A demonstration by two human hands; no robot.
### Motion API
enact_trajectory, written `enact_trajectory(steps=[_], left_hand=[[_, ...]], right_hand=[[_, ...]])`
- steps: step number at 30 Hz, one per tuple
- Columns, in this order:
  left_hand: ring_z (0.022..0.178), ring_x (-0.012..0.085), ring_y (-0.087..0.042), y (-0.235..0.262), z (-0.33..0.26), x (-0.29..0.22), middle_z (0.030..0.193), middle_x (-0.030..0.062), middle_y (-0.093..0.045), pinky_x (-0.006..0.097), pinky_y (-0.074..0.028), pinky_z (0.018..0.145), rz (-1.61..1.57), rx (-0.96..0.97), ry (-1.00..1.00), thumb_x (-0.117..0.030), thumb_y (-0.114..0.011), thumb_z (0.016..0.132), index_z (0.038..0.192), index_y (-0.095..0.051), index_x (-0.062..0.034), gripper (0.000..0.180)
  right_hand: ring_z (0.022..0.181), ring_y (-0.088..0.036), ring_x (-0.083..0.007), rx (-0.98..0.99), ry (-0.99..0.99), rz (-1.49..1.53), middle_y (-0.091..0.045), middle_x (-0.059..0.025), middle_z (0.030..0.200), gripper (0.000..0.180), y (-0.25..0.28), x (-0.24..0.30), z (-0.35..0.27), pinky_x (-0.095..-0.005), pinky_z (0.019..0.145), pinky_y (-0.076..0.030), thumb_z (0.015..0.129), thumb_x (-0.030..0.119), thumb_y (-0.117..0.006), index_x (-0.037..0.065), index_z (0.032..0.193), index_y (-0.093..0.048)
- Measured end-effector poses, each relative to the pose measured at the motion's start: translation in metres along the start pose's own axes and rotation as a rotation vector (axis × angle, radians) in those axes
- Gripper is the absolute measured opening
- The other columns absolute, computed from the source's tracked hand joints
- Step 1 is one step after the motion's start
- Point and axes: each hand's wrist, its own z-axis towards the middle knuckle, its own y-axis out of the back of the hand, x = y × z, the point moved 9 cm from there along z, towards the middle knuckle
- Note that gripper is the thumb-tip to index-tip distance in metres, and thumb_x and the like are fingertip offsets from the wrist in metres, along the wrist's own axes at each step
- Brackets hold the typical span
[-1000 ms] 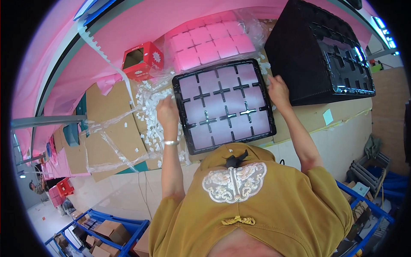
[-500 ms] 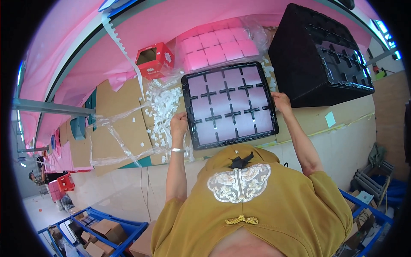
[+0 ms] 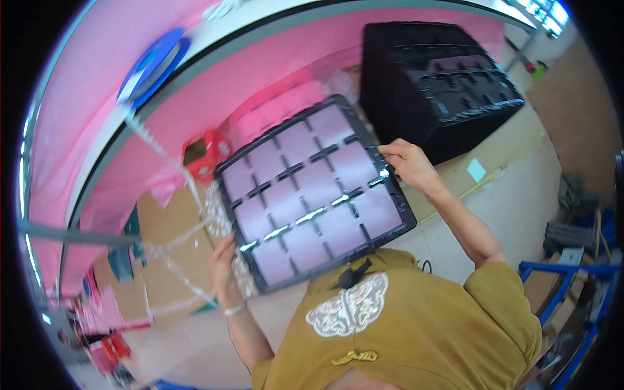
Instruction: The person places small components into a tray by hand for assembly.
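Note:
Between my hands is a black plastic tray (image 3: 402, 211), tilted and raised toward me. Its cross-shaped ribs part several flat, pinkish-violet rectangular panels (image 3: 331, 244). My left hand (image 3: 224, 270) grips the tray's left edge, its fingers partly hidden by blur and the rim. On the opposite edge my right hand (image 3: 411, 168) is closed, with thumb and fingers at the rim. Beyond the tray's right side stands a tall stack of black trays (image 3: 396, 91). Behind it lies a bright pink ribbed block (image 3: 279, 107), partly covered by clear film.
A red box (image 3: 214, 151) with an opening stands at the far left of the tray. White scraps (image 3: 218, 214) lie beside it on cardboard (image 3: 172, 227). A blue reel (image 3: 156, 68) hangs from the overhead frame, trailing a white strip. Blue racking (image 3: 578, 292) is at lower right.
The tray has been lifted off the table, turned counterclockwise and brought nearer to me, with both hands staying on its edges. The whole view has shifted and turned.

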Motion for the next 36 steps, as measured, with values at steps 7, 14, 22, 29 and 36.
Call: enact_trajectory(steps=[7,14,22,29,36], left_hand=[[0.094,0.0143,-0.061,-0.097,-0.021,-0.138,0.108,0.0098,-0.067,0.025,-0.045,0.077,-0.19,0.311,-0.279,0.001,-0.057,0.086,0.113,-0.066,0.004,0.029],[0.095,0.0158,-0.062,-0.265,-0.004,-0.217,0.105,0.0084,-0.066,0.025,-0.047,0.08,-0.08,0.548,-0.408,-0.001,-0.055,0.086,0.114,-0.065,0.0043,0.03],[0.097,0.0219,-0.063,-0.371,0.01,-0.24,0.1,0.0133,-0.066,0.029,-0.048,0.086,-0.026,0.583,-0.59,0.002,-0.051,0.083,0.11,-0.066,0.0057,0.031],[0.1,0.0258,-0.062,-0.416,0.036,-0.258,0.107,0.0188,-0.066,0.031,-0.046,0.09,0.245,0.51,-0.739,0.002,-0.044,0.081,0.117,-0.06,0.0103,0.04],[0.104,0.0283,-0.062,-0.438,0.008,-0.262,0.116,0.0223,-0.061,0.034,-0.045,0.093,0.322,0.479,-0.714,0.002,-0.044,0.08,0.118,-0.059,0.0103,0.042]], right_hand=[[0.093,-0.064,-0.0322,-0.161,0.185,-0.209,-0.067,-0.0195,0.096,0.027,0.174,0.099,0.018,-0.0365,0.086,-0.049,0.08,0.005,-0.051,-0.003,0.1,-0.067],[0.075,-0.061,-0.011,-0.25,-0.191,-0.152,-0.068,-0.0035,0.084,0.028,0.304,0.001,0.041,-0.0245,0.063,-0.046,0.083,0.007,-0.049,0.001,0.098,-0.073],[0.063,-0.057,-0.0097,-0.322,-0.307,-0.228,-0.067,-0.0016,0.076,0.038,0.374,-0.057,0.09,-0.0251,0.05,-0.038,0.07,0.0,-0.045,0.005,0.093,-0.075],[0.054,-0.052,-0.0124,-0.251,-0.325,-0.383,-0.059,-0.0023,0.066,0.023,0.391,-0.088,0.16,-0.0271,0.043,-0.036,0.083,0.011,-0.051,0.005,0.085,-0.073],[0.051,-0.053,-0.0066,-0.246,-0.372,-0.369,-0.066,-0.0029,0.071,0.033,0.413,-0.146,0.172,-0.0216,0.038,-0.025,0.083,0.009,-0.043,0.003,0.089,-0.074]])
